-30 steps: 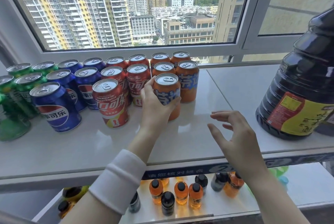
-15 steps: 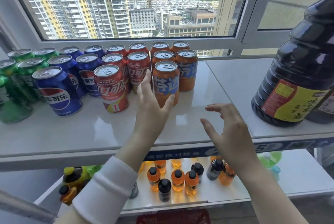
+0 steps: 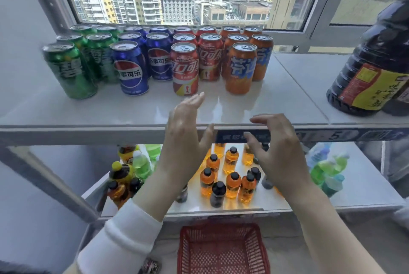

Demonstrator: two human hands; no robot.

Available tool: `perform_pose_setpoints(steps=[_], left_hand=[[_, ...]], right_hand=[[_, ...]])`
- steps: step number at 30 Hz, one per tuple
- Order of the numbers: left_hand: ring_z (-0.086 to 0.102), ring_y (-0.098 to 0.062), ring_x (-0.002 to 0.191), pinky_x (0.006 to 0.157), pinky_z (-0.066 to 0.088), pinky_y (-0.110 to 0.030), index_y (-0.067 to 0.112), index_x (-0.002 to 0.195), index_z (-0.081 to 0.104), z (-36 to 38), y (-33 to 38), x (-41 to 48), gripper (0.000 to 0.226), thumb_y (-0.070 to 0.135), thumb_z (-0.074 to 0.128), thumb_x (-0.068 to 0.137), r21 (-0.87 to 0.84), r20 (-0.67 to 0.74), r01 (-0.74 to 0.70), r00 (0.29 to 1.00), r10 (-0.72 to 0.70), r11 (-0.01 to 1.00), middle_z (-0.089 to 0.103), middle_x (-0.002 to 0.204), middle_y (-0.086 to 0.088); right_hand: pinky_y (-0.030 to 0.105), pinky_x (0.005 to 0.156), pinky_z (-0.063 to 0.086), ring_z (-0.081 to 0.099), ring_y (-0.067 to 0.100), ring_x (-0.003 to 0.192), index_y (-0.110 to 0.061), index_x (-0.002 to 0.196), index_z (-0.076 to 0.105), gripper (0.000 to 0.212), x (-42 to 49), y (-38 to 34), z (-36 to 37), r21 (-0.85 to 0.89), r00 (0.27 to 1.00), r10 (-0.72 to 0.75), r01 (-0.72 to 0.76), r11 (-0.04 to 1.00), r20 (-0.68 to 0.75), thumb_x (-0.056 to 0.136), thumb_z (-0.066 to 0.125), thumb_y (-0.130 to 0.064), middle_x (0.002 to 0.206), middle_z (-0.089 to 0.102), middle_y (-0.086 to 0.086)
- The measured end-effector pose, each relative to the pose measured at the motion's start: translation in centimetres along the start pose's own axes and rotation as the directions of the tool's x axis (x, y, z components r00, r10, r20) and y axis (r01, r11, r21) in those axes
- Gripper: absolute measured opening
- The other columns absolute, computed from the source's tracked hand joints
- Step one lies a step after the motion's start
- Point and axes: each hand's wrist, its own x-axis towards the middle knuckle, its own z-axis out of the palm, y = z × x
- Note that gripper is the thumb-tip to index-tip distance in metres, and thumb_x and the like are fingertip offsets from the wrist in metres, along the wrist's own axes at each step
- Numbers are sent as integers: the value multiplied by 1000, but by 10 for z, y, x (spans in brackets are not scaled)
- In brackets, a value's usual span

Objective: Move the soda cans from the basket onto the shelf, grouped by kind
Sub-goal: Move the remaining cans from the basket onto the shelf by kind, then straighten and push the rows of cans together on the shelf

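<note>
Soda cans stand in colour groups on the white top shelf (image 3: 287, 101): green cans (image 3: 68, 72) at the left, then blue cans (image 3: 130, 68), red cans (image 3: 184, 69) and orange cans (image 3: 241, 68) at the right. My left hand (image 3: 183, 132) hovers open in front of the shelf edge, below the front red can, touching nothing. To its right, my right hand (image 3: 276, 149) is also open with curled fingers, holding nothing. The red plastic basket (image 3: 223, 249) sits on the floor below; no cans show in its visible part.
A large dark bottle with a yellow label (image 3: 376, 70) stands at the shelf's right end. The lower shelf (image 3: 365, 187) holds several small orange and dark bottles (image 3: 232, 176), with green and yellow bottles (image 3: 141, 163) at the left. A window frame (image 3: 318, 15) runs behind the cans.
My left hand let go of the front orange can and drew back toward me, below the shelf edge. The view tilted down, bringing the red basket into sight. My right hand stayed open.
</note>
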Motion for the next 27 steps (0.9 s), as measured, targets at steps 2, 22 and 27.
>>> perform_pose_setpoints(steps=[2, 22, 27], left_hand=[[42, -25, 127, 107, 35, -41, 7, 135, 43, -22, -15, -21, 53, 31, 49, 87, 45, 21, -32, 999, 31, 998, 50, 133, -11], [46, -27, 122, 105, 37, -44, 13, 124, 57, -141, -85, -280, 42, 28, 48, 86, 225, 188, 164, 960, -208, 961, 56, 124, -8], [45, -28, 125, 107, 34, -44, 14, 125, 56, -155, -93, -352, 41, 25, 52, 86, 292, 260, 235, 913, -314, 927, 55, 126, -8]], right_hand=[[19, 83, 38, 57, 25, 96, -6, 105, 60, 32, -19, -22, 9, -22, 1000, -2, 2, 1000, 0, 83, 58, -30, 100, 60, 8], [28, 90, 40, 54, 26, 101, -6, 106, 60, 27, -242, -158, 67, 22, 962, 27, -34, 999, 270, 82, 65, -19, 105, 59, 10], [24, 91, 36, 56, 27, 97, -4, 103, 61, 27, -317, -169, 74, 20, 926, 77, -91, 996, 370, 79, 70, -14, 104, 60, 10]])
